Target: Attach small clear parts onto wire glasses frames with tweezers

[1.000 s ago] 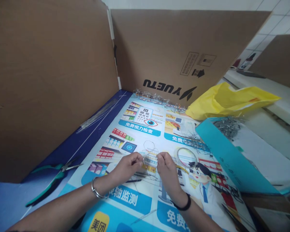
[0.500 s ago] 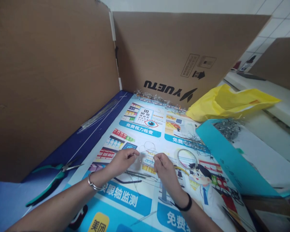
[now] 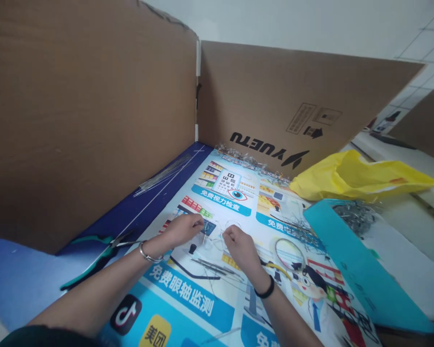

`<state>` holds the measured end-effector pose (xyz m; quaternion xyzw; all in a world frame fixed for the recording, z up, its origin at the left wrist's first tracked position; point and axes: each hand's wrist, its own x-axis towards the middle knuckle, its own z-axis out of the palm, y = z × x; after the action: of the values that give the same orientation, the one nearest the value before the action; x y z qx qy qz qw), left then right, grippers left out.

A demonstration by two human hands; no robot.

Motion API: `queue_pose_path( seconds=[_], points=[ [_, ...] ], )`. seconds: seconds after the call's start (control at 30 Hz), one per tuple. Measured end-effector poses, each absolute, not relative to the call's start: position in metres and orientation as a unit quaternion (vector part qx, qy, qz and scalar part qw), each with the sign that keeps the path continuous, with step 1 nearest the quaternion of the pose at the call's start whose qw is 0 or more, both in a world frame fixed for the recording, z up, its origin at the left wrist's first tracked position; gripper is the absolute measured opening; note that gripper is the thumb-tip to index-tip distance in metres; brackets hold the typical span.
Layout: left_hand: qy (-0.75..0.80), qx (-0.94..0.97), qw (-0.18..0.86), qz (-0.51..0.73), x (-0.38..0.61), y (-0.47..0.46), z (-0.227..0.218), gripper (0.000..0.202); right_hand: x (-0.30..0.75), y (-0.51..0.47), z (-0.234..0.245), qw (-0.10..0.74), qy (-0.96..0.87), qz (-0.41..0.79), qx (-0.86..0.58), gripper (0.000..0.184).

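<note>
Your left grip [image 3: 186, 229] and right grip [image 3: 241, 246] each have fingertips pinched together, apparently clamped on thin wire [image 3: 205, 235] above the printed poster [image 3: 197, 322]. You seem to be shaping it; the next move calls for light, steady control.

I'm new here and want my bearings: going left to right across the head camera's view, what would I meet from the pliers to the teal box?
Green-handled pliers, silver bracelet, left hand, right hand, black wristband, teal box.
</note>
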<state>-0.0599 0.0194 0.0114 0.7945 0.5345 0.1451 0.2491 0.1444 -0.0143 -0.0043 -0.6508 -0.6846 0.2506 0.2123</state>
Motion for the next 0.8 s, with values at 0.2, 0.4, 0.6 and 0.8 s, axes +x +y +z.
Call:
queue_pose_path(
  seconds=[0.2, 0.4, 0.6, 0.8],
  points=[
    [0.558, 0.789, 0.207, 0.150, -0.069, 0.022, 0.015, 0.015, 0.142, -0.018, -0.002, 0.153, -0.722, 0.148, -0.658, 0.016],
    [0.500, 0.807, 0.170, 0.265, -0.070, 0.019, 0.016, 0.029, 0.150, -0.015, 0.003, 0.213, -0.775, 0.073, -0.591, 0.026],
    [0.386, 0.895, 0.153, 0.164, -0.062, 0.007, 0.000, 0.067, 0.133, -0.008, -0.012, 0.169, -0.852, 0.029, -0.495, 0.042],
    [0.384, 0.911, 0.122, 0.083, -0.067, 0.002, -0.014, 0.072, 0.131, -0.009, -0.034, 0.134, -0.860, 0.012, -0.491, 0.046]
  ],
)
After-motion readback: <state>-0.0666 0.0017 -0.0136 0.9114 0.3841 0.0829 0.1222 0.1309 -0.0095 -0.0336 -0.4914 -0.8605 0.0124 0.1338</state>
